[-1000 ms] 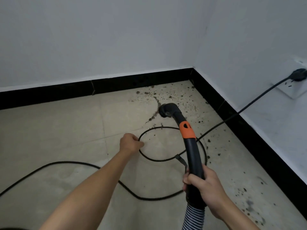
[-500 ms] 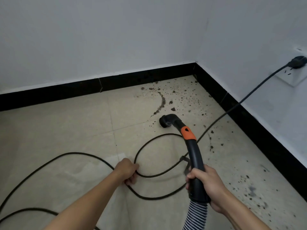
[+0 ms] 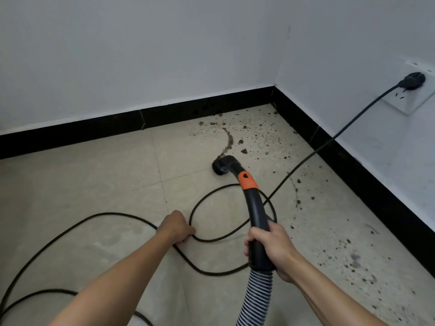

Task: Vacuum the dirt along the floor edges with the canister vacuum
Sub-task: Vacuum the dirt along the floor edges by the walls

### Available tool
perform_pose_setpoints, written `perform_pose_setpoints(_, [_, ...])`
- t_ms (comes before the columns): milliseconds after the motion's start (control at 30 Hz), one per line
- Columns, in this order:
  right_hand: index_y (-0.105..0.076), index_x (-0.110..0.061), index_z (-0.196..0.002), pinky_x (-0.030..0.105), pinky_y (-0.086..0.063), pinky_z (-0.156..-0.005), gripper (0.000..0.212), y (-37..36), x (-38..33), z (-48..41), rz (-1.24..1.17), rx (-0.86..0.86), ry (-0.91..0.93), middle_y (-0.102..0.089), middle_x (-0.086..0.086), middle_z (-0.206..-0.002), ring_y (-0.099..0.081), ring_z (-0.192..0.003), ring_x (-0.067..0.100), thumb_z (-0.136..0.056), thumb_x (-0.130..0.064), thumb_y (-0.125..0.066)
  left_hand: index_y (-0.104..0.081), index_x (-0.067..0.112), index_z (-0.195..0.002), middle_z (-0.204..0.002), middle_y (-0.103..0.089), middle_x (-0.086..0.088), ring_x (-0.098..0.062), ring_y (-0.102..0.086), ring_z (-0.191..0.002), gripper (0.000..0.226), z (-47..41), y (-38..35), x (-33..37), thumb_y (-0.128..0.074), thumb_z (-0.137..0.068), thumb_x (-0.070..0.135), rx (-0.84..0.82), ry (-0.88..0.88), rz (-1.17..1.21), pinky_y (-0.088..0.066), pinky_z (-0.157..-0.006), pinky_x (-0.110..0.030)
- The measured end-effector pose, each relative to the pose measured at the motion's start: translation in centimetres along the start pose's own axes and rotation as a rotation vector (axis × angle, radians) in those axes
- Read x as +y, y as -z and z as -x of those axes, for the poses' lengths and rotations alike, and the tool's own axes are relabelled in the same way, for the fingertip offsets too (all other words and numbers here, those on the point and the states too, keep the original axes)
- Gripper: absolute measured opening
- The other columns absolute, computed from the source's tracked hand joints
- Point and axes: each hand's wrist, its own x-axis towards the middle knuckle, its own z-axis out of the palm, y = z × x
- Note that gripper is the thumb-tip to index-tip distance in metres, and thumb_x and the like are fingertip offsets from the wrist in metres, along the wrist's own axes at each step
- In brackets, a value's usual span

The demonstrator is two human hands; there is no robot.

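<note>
Near the far right corner, dirt point(image 3: 253, 135) remains thick along the black skirting point(image 3: 207, 109) while the nozzle point(image 3: 222, 165) sits just short of it, the right hand point(image 3: 270, 250) wrapped around the vacuum handle point(image 3: 257, 222) and the left hand point(image 3: 176, 228) fisted on the power cord point(image 3: 106, 216), so most edge cleaning looks undone.

Black curved vacuum handle point(image 3: 257, 222) with an orange collar point(image 3: 247, 181), tilted forward and down toward the room corner. Round black nozzle point(image 3: 220, 167) at its tip, low over the beige floor tile, just short of the mess. Ribbed black-and-white hose point(image 3: 255, 300) trailing from its rear end. Dark dirt point(image 3: 249, 135) scattered in crumbs and a curved streak near the black baseboard, more specks along the right-hand edge.
</note>
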Motion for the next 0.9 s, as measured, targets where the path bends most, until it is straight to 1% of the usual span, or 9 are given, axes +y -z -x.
perform_pose_setpoints(100, [-0.056,-0.004,-0.085,0.037,-0.054,-0.061,0.013,-1.4,-0.3,-0.8,0.062,-0.054,0.015,-0.063,0.015,-0.069,-0.063,-0.062,0.028,-0.076,-0.001,-0.065,-0.071,0.008,-0.069,-0.062,-0.07,-0.003,-0.018,-0.068,-0.062,0.027,-0.5,0.2,-0.9,-0.079,-0.068,0.034,0.049,0.015,0.011,-0.06,-0.07,-0.032])
perform_pose_setpoints(167, [-0.056,-0.005,-0.088,0.036,-0.055,-0.059,0.016,-2.1,0.0,-0.9,0.125,-0.12,0.002,-0.062,0.013,-0.07,-0.064,-0.062,0.027,-0.075,-0.003,-0.066,-0.07,0.009,-0.07,-0.065,-0.07,-0.004,-0.02,-0.068,-0.066,0.031,-0.9,0.3,-1.4,-0.082,-0.063,0.037,0.069,0.026,0.025,-0.06,-0.071,-0.034])
perform_pose_setpoints(200, [-0.056,-0.005,-0.088,0.036,-0.055,-0.06,0.017,-2.3,0.0,-1.0,0.134,-0.114,0.002,-0.062,0.013,-0.07,-0.064,-0.062,0.026,-0.075,-0.003,-0.066,-0.07,0.009,-0.07,-0.066,-0.07,-0.005,-0.02,-0.068,-0.067,0.032,-1.1,0.4,-1.6,-0.083,-0.062,0.037,0.073,0.033,0.034,-0.06,-0.07,-0.034])
perform_pose_setpoints(367, [-0.059,-0.001,-0.093,0.037,-0.057,-0.056,0.018,-2.3,-0.8,-3.2,0.038,0.185,0.014,-0.063,0.014,-0.068,-0.064,-0.058,0.025,-0.077,-0.002,-0.068,-0.062,0.01,-0.063,-0.067,-0.065,-0.005,-0.021,-0.065,-0.066,0.031,-1.4,0.6,-1.8,-0.084,-0.063,0.032,0.081,0.038,0.08,-0.053,-0.063,-0.031])
perform_pose_setpoints(467, [-0.06,-0.001,-0.092,0.036,-0.056,-0.055,0.017,-2.1,-1.6,-4.9,-0.066,0.289,0.033,-0.063,0.015,-0.07,-0.064,-0.059,0.026,-0.077,-0.003,-0.067,-0.063,0.009,-0.066,-0.068,-0.065,-0.005,-0.021,-0.063,-0.067,0.032,-1.7,0.5,-1.9,-0.085,-0.063,0.033,0.085,0.037,0.097,-0.048,-0.055,-0.027])
perform_pose_setpoints(567, [-0.06,-0.001,-0.094,0.032,-0.054,-0.053,0.019,-2.3,-2.1,-5.6,-0.09,0.283,0.033,-0.063,0.016,-0.073,-0.064,-0.06,0.026,-0.077,-0.004,-0.068,-0.064,0.008,-0.068,-0.067,-0.064,-0.005,-0.019,-0.062,-0.065,0.032,-2.1,0.5,-1.7,-0.085,-0.065,0.031,0.089,0.023,0.116,-0.041,-0.05,-0.024])
perform_pose_setpoints(700, [-0.059,-0.002,-0.092,0.032,-0.055,-0.053,0.016,-2.3,-2.1,-5.6,-0.03,0.189,0.017,-0.061,0.015,-0.073,-0.064,-0.059,0.025,-0.078,-0.002,-0.067,-0.067,0.004,-0.07,-0.068,-0.065,-0.005,-0.019,-0.063,-0.067,0.028,-3.0,1.0,-0.9,-0.085,-0.068,0.026,0.092,0.002,0.14,-0.043,-0.051,-0.023])
perform_pose_setpoints(800, [-0.06,-0.001,-0.096,0.033,-0.055,-0.052,0.019,-1.7,-2.0,-6.4,-0.066,0.304,0.031,-0.063,0.015,-0.071,-0.064,-0.058,0.024,-0.079,-0.003,-0.067,-0.069,0.003,-0.073,-0.071,-0.067,-0.006,-0.02,-0.065,-0.071,0.029,-3.7,1.4,-0.4,-0.085,-0.068,0.027,0.109,-0.005,0.138,-0.044,-0.054,-0.024])
perform_pose_setpoints(900, [-0.06,0.0,-0.094,0.033,-0.055,-0.051,0.018,-1.0,-2.5,-7.6,-0.104,0.409,0.043,-0.063,0.016,-0.068,-0.062,-0.055,0.026,-0.078,-0.002,-0.067,-0.07,0.001,-0.074,-0.072,-0.069,-0.008,-0.02,-0.066,-0.072,0.028,-4.5,1.5,-0.1,-0.084,-0.071,0.026,0.131,-0.02,0.137,-0.047,-0.057,-0.026])
